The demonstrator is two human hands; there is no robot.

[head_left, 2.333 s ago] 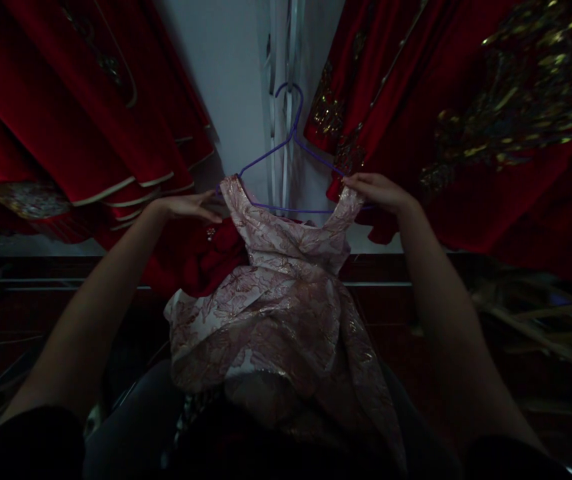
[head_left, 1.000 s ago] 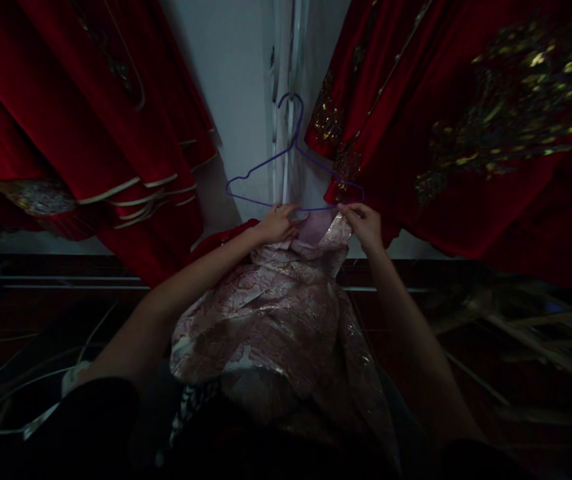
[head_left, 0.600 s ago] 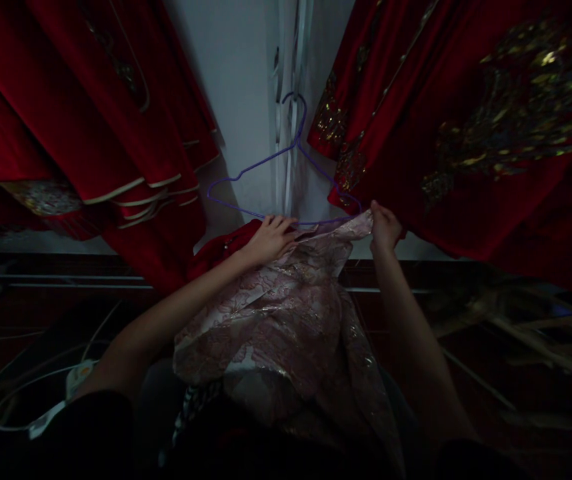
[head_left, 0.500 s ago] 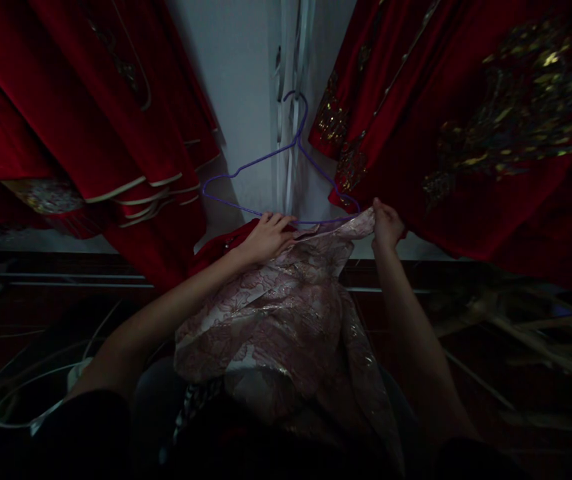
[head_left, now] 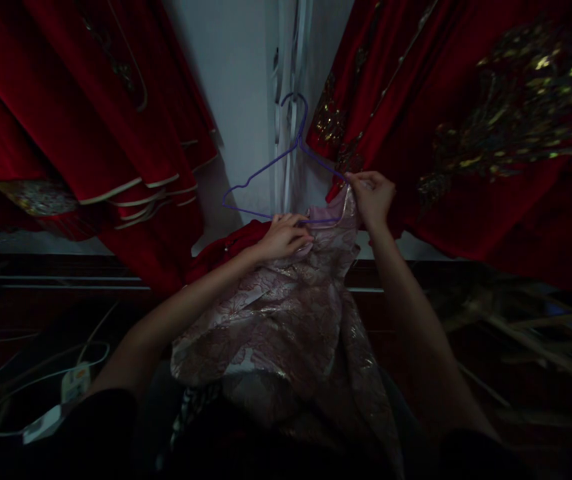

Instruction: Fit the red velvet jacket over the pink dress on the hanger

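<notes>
A pink brocade dress [head_left: 286,300] with a shiny floral pattern lies over my lap, its upper end at a thin purple hanger [head_left: 266,164]. My left hand [head_left: 289,238] is closed over the dress's upper edge, at the hanger's lower bar. Between thumb and fingers my right hand [head_left: 373,198] pinches the dress's shoulder, which is drawn up around the hanger's right end. The hanger's left arm is bare. Red cloth [head_left: 231,241] lies just beyond my left wrist.
Red garments with gold trim [head_left: 146,180] hang at left; a red garment with gold sequins [head_left: 516,113] hangs at right. A pale wall [head_left: 226,87] stands behind the hanger. A white power strip [head_left: 75,381] with a looped cable lies near my left elbow. The light is dim.
My right hand has moved up and left, bringing the dress's shoulder over the hanger's right end. The hanger has shifted slightly right at its left end, and my left hand slightly right.
</notes>
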